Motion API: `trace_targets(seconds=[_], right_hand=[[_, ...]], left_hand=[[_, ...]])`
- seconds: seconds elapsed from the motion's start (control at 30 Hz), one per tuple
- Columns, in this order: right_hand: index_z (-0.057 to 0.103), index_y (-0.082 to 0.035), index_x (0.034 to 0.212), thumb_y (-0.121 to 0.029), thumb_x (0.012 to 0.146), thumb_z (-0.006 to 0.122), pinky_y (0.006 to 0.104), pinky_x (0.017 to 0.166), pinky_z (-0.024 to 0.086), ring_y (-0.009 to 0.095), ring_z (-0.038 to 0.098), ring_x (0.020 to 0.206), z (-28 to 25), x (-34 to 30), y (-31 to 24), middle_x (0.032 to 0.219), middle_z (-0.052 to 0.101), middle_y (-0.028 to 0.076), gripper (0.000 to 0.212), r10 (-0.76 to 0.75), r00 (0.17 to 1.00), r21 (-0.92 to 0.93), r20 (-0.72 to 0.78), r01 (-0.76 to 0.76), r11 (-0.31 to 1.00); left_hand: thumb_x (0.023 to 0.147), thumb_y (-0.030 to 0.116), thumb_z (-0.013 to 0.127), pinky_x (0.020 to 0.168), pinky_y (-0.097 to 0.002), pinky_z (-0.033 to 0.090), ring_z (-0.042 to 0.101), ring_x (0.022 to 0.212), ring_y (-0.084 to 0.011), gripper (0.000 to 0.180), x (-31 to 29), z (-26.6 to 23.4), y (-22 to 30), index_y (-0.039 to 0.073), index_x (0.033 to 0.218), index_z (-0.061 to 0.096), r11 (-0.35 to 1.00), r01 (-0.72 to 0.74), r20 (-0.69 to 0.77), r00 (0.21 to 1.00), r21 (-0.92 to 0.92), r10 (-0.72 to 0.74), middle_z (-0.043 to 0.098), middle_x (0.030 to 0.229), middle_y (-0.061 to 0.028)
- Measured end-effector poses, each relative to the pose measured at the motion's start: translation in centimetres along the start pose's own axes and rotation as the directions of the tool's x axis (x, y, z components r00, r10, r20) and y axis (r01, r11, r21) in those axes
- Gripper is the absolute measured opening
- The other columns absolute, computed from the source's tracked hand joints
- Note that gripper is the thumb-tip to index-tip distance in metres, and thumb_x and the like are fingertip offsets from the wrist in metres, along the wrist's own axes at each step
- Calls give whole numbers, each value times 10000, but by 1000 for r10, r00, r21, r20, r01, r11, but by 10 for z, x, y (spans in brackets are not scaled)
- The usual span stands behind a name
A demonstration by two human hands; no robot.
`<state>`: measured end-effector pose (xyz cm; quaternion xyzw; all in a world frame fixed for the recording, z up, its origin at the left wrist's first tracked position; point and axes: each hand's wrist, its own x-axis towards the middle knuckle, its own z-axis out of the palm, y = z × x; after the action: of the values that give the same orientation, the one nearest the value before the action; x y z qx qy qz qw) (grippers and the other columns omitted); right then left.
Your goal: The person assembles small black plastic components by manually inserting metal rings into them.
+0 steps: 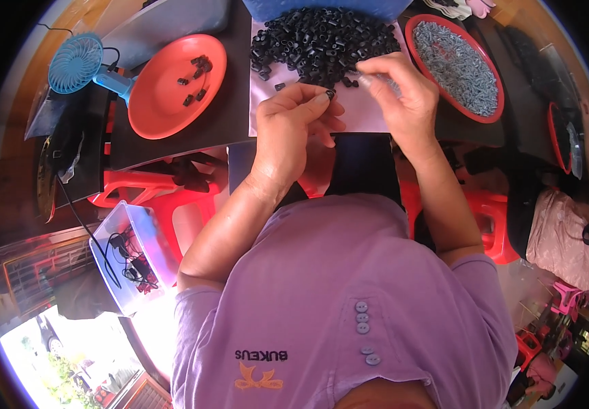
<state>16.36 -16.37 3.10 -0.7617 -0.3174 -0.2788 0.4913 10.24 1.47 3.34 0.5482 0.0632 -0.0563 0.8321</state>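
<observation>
My left hand (286,124) pinches a small black plastic part (330,94) between thumb and forefinger, over the near side of a pale pink cloth (263,109). To its right, my right hand (407,99) has thumb and forefinger closed on a tiny silvery spring (354,71), its far end close to the black part but apart from it. Beyond both hands lies a heap of similar black plastic parts (315,42) on the cloth. A round red dish (501,102) beside the right hand is filled with small grey metal springs (455,65).
At the left, an orange-red dish (151,112) holds several black parts, with a blue fan (76,63) beyond it. A blue bin (253,8) borders the heap. Red stools (489,221) and a clear tub (121,273) stand below the dark table (131,151). Another person (567,238) sits at the right.
</observation>
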Motion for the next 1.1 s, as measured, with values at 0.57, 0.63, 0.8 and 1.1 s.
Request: trace_targets(seconds=[0.57,0.63,0.8,1.1], right_hand=[[674,-148,802,-6,690,678,399,691,433,243,610,778,14,1,-19,772,624,7,181,-244,968,56,-59,247,967],[694,-105,831,3,702,671,387,688,471,267,634,760,20,-6,-33,772,652,39,170,-130,992,354,6,119,927],[681,-3,883,127,696,632,315,703,543,189,670,790,23,-15,-47,832,696,89,233,273,945,627,180,-324,708],[668,-5,773,105,661,688,328,670,531,209,678,726,25,-27,-59,756,694,83,158,169,984,488,-53,-122,865]], left_hand=[[989,86,546,689,-316,559,686,845,-258,164,9,-5,-6,-53,1006,631,927,-358,-136,929,-109,343,683,982,-159],[1009,130,528,881,-375,518,665,959,-264,201,24,-4,-3,-42,1000,632,925,-334,-84,942,-181,324,685,995,-178],[1047,174,450,988,-446,502,632,1104,-330,262,28,10,13,-40,1141,568,950,-248,24,966,-190,257,650,1113,-166],[1029,164,464,997,-429,494,626,1106,-332,256,14,19,14,-50,1121,572,948,-246,68,962,-203,264,644,1107,-170]])
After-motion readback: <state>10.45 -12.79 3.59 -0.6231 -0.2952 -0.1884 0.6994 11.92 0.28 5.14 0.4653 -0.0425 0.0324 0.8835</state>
